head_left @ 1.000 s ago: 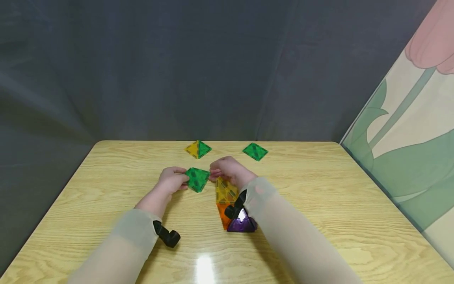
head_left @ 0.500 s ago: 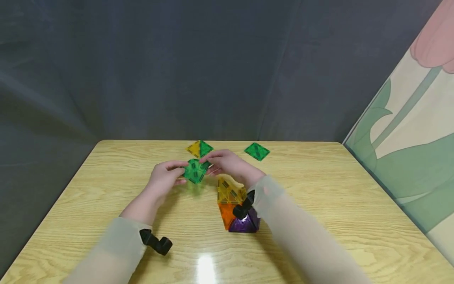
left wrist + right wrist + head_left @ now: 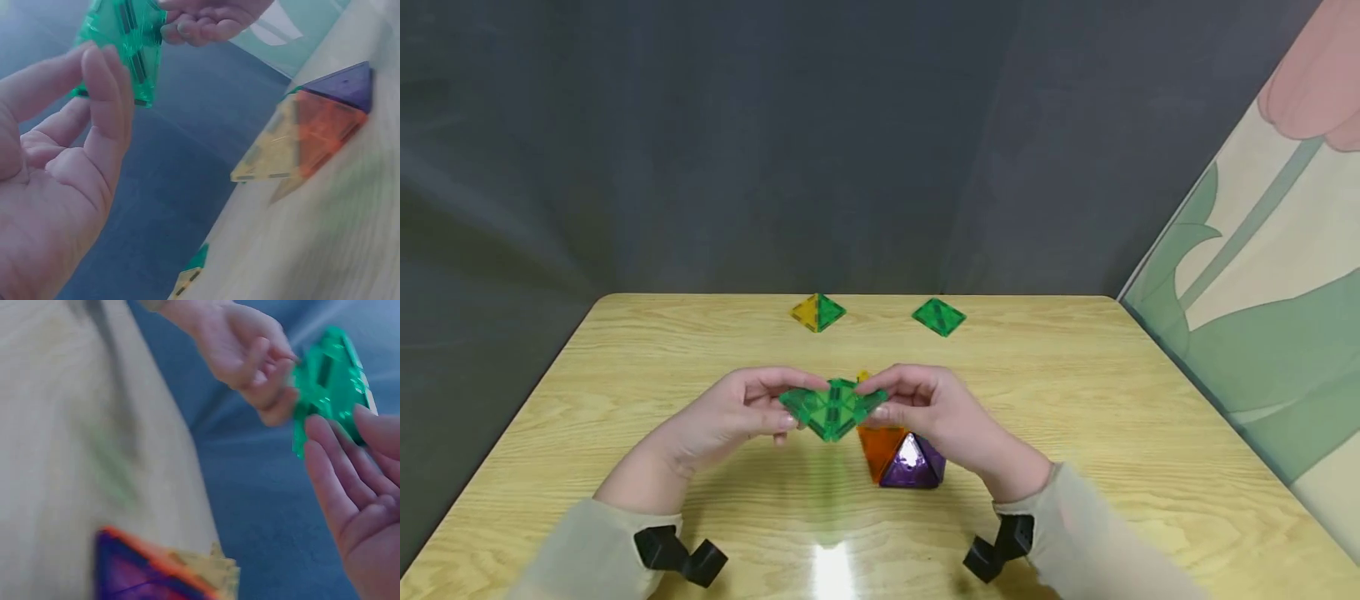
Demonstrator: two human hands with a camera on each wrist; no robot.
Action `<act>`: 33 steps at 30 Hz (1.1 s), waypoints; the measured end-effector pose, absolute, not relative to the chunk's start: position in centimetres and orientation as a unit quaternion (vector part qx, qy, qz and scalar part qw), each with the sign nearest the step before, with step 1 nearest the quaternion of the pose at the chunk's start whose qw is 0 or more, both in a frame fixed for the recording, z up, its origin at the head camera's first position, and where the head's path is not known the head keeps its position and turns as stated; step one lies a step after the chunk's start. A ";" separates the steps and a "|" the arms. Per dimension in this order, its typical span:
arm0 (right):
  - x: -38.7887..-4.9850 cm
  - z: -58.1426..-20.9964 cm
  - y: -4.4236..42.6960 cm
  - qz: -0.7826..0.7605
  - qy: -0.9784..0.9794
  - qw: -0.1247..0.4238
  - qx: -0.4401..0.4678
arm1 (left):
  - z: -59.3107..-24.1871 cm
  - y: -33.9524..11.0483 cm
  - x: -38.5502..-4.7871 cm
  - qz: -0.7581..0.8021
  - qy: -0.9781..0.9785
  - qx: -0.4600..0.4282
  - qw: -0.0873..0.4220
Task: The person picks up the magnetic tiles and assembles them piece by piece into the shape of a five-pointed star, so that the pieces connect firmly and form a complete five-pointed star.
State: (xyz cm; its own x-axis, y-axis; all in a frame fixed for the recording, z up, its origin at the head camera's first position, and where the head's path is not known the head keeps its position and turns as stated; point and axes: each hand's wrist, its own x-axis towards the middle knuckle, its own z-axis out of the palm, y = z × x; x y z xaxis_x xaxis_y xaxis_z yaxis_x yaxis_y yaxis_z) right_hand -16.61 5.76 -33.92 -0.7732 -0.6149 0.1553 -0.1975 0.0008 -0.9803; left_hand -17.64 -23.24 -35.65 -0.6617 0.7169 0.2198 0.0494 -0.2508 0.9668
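Both hands hold up a piece made of translucent green magnetic tiles (image 3: 832, 410) above the table. My left hand (image 3: 741, 408) pinches its left corner between thumb and fingers; my right hand (image 3: 936, 408) pinches the right corner the same way. In the left wrist view the green tiles (image 3: 128, 47) show dark strips along their edges. Just behind and below the right hand stands a built shape of orange tiles (image 3: 880, 450), purple tiles (image 3: 913, 465) and yellow tiles (image 3: 272, 147). The raised green piece and right hand hide most of the yellow part in the head view.
At the back of the wooden table (image 3: 700, 333) lies a yellow-and-green tile pair (image 3: 817, 313). To its right lies a green diamond of tiles (image 3: 939, 317). A dark curtain (image 3: 850, 150) hangs behind, and a flower-patterned panel (image 3: 1262, 333) stands at the right.
The green piece has been lifted off the table and brought nearer. My right hand has come from beside the yellow tiles to grip its right corner; both wrists have drawn back and apart.
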 end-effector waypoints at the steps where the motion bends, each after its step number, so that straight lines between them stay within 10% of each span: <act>1: -16.0 -34.3 5.7 -0.647 0.689 0.155 -0.287 | -35.9 -23.0 -17.6 0.712 0.567 0.342 0.234; 7: -13.3 -37.5 4.9 -0.685 0.673 0.150 -0.235 | -37.8 -21.6 -18.0 0.681 0.613 0.318 0.242; 19: -9.6 -41.5 3.1 -0.796 0.523 0.305 -0.006 | -41.4 -18.9 -18.6 0.632 0.687 0.139 0.331; 33: -9.6 -42.4 3.3 -0.820 0.489 0.295 0.027 | -42.1 -17.3 -19.1 0.628 0.685 0.105 0.354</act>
